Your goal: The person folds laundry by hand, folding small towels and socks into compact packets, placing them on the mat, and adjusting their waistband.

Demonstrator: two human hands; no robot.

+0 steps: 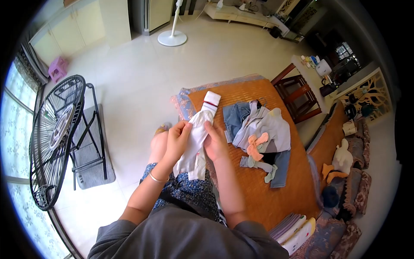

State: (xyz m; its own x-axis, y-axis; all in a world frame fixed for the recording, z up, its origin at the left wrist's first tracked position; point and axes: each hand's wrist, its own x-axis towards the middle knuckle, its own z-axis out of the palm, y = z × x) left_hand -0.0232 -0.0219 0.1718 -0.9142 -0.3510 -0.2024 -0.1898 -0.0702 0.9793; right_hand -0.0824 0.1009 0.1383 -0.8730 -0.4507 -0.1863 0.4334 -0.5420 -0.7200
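Observation:
Between my two hands hangs a white sock [189, 151], with what looks like a second white piece [199, 166] bearing small red marks beside its lower end. My left hand [177, 137] pinches its upper left edge between thumb and fingers. On the other edge, my right hand [214, 142] grips with the thumb on top. Just beyond my fingers is a white striped cuff [211, 101] with red and dark bands; I cannot tell whether it joins the held piece. To the right lies a heap of clothes: blue jeans [280, 170], a pale grey top [274, 129] and an orange-pink item [256, 146].
The clothes rest on a brown woven mat [258, 198]. Folded fabric [297, 233] sits near its front edge, and cushions [355, 185] line the right. A black folding chair [58, 138] stands left, a white fan base [172, 38] ahead, and a wooden chair [297, 93] beyond the mat.

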